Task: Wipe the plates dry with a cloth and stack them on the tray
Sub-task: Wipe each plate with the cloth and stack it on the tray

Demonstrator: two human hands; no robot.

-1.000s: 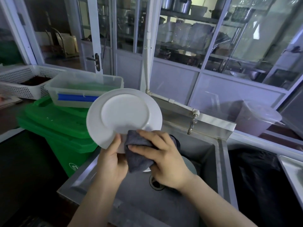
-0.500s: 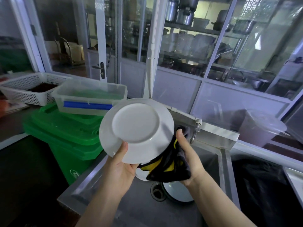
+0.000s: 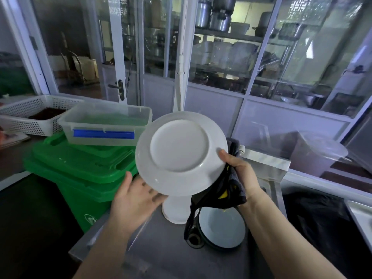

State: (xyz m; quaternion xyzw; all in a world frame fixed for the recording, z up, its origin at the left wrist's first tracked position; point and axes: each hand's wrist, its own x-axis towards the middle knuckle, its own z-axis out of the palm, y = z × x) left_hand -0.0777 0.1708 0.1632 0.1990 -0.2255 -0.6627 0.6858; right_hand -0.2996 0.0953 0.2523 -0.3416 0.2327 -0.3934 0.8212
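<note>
The right hand (image 3: pixel 240 172) is now gripping the plate (image 3: pixel 181 153) and the cloth (image 3: pixel 231 190) behind it. The left hand (image 3: pixel 134 200), which held the rim earlier, is hanging open just below.

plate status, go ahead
Right hand grips white plate and dark cloth together. Left hand open under plate rim. More plates wait in sink. Nothing blocking.

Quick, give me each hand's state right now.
Left hand: open, fingers straight, under the plate.
Right hand: holds the cloth and the plate's edge.
</note>
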